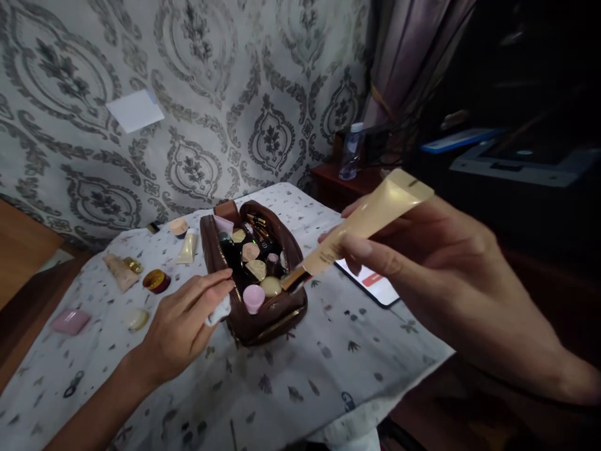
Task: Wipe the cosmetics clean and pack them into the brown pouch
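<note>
My right hand point(422, 257) pinches a pale gold tube point(366, 219) between thumb and fingers, its dark and gold cap end pointing down at the right rim of a brown bag point(267, 326). The bag is unzipped and filled with jars, among them a pink-lidded one point(253, 298), plus several gold-and-black items. My left hand point(181, 322) lies against the bag's left side, fingers pressed together, with a crumpled white piece point(218, 311) held under them.
Left of the bag on the patterned cloth point(282, 401) lie a pink item point(70, 321), a round pale jar point(136, 319), an amber jar point(156, 281) and several tubes. A phone point(375, 285) rests under my right hand. A bottle point(351, 153) stands behind.
</note>
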`<state>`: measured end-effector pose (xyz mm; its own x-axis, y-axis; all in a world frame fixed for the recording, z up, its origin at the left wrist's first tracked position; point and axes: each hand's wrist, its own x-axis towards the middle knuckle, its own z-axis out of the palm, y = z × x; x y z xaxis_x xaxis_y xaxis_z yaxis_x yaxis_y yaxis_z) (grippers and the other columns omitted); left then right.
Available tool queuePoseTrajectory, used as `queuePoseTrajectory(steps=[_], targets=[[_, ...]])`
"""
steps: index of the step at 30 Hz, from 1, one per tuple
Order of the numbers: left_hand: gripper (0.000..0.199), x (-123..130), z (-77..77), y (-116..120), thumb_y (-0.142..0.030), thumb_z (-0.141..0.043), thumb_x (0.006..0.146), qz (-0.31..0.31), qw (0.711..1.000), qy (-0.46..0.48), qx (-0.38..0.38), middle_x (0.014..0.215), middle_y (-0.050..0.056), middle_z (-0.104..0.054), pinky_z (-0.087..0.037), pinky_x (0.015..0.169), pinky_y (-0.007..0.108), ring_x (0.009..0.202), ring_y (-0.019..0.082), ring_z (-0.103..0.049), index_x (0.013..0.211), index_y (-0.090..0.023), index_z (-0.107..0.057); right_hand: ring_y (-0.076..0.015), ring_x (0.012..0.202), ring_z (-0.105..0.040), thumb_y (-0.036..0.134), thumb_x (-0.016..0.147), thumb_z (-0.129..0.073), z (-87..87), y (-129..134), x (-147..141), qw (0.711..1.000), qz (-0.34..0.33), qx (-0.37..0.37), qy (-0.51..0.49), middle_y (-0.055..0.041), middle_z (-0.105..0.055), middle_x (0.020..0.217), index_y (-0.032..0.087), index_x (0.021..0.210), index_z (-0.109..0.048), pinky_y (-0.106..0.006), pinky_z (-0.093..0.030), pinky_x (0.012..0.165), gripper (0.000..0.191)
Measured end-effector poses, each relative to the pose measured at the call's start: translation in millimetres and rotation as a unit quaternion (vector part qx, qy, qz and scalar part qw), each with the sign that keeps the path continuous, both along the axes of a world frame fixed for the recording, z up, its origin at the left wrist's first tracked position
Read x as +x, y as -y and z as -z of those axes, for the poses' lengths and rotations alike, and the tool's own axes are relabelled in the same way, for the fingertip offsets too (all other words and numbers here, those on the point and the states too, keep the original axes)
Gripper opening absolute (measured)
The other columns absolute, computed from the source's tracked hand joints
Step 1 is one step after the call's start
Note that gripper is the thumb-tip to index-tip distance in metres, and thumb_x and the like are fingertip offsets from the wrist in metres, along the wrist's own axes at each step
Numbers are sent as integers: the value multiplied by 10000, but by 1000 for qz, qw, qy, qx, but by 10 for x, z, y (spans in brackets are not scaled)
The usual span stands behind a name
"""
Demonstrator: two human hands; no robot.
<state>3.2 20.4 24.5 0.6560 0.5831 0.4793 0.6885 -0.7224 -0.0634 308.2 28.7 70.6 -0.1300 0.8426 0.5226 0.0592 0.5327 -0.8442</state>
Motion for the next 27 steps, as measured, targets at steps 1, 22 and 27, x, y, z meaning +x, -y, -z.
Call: queuePoseTrajectory(steps=[1, 22, 27], targets=[[394, -1, 5, 6, -74, -437, 940, 5, 1000, 6, 0, 1323, 152, -634, -546, 926, 342, 1169, 227, -635, 1311, -170, -529, -152, 814, -679, 193, 949, -617, -24, -48, -13, 1000, 2, 12, 2, -4, -699, 905, 256, 924, -677, -281, -575, 735, 90], [291, 20, 172, 46, -64, -495, 921, 18, 996, 83, 33, 1271, 206, -644, -548, 822, 349, 1038, 231, -639, 1190, -52, -605, -79, 609, -469, 84, 914, -572, 17, -928, -736, 952, -187, 102, 221, 57, -533, 642, 172, 725, -596, -227, -349, 597, 209], [282, 49, 146, 33, -81, -422, 961, 17, 996, 80, 38, 1242, 204, -644, -548, 805, 337, 1028, 220, -622, 1180, -49, -598, -84, 629, -481, 103, 903, -594, 43, -993, -894, 935, -172, 103, 292, 34, -531, 609, 149, 583, -594, -242, -317, 605, 322]])
